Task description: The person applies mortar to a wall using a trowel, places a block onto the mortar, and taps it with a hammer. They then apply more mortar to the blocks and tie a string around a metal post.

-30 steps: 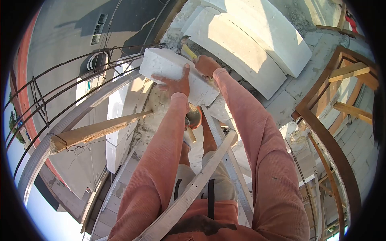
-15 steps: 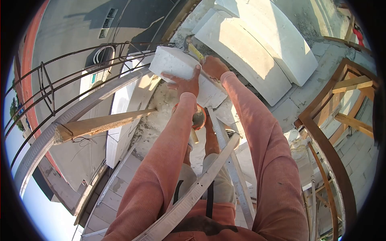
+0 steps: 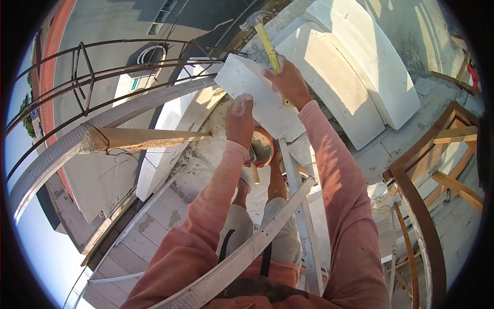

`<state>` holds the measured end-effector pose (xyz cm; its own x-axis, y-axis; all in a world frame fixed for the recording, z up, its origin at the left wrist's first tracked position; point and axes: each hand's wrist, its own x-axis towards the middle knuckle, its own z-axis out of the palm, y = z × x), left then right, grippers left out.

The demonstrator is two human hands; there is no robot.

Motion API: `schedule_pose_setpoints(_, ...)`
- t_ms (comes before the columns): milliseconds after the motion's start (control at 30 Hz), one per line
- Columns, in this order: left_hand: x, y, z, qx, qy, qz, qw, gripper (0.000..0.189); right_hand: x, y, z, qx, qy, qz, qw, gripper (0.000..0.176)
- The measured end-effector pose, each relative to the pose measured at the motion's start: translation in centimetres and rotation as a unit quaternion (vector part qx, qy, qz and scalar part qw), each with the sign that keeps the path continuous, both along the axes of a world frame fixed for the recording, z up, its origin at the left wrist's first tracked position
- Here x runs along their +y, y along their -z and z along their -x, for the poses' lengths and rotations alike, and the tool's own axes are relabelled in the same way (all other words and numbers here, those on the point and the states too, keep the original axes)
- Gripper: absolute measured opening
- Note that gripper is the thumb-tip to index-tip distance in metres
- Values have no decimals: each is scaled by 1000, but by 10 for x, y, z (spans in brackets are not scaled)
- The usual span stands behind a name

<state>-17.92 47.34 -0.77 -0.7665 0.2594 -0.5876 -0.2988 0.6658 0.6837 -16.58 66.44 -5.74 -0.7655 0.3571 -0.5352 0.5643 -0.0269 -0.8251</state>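
My right hand (image 3: 291, 85) is wrapped round the yellow handle of a claw hammer (image 3: 267, 45). The hammer's metal head is raised past the far end of a white block (image 3: 252, 82). At the block's near left side, my left hand (image 3: 240, 121) has its fingers curled in, dusty at the tips. Whatever those fingers hold, if anything, is hidden. Below the block stands an orange bucket (image 3: 263, 147) with grey material inside. A wooden-handled tool (image 3: 254, 172) leans out of it.
Large white curved blocks (image 3: 329, 77) lie at the upper right. A rebar cage (image 3: 85, 77) and a timber post (image 3: 139, 138) reach in from the left. A pale curved strip (image 3: 247, 247) crosses before my body, beside a metal bar (image 3: 298, 206). A brown frame (image 3: 419, 216) stands right.
The hammer has risen away from the block in my right hand. My left hand has drawn back from lying spread on the block's top, and its fingers have curled in.
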Motion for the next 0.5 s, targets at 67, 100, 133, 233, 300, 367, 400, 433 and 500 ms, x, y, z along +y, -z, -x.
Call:
schedule_pose_setpoints(67,18,-71,6,1,-212,-173,962,50,-6,11,20,56,23,4,998,45)
schedule_pose_setpoints(100,18,-89,16,23,-220,-205,953,49,-10,9,32,73,26,18,997,44)
schedule_pose_setpoints(133,17,-100,26,46,-228,-238,943,48,-15,8,45,90,28,30,995,43)
schedule_pose_setpoints(233,28,-110,43,22,-212,-267,940,48,-34,23,81,61,17,33,997,42)
schedule_pose_setpoints(300,16,-75,41,86,-29,-100,991,55,-39,18,75,74,30,-54,995,42)
schedule_pose_setpoints(367,-1,-23,20,186,158,72,967,68,-42,8,61,90,46,-88,991,42)
schedule_pose_setpoints(400,-4,-2,8,253,250,158,921,79,-38,4,49,101,57,-78,990,43)
schedule_pose_setpoints(433,-2,3,2,213,283,204,913,86,-36,-3,37,111,67,-66,989,43)
schedule_pose_setpoints(500,2,9,-8,129,347,289,883,100,-30,-43,16,53,78,45,995,45)
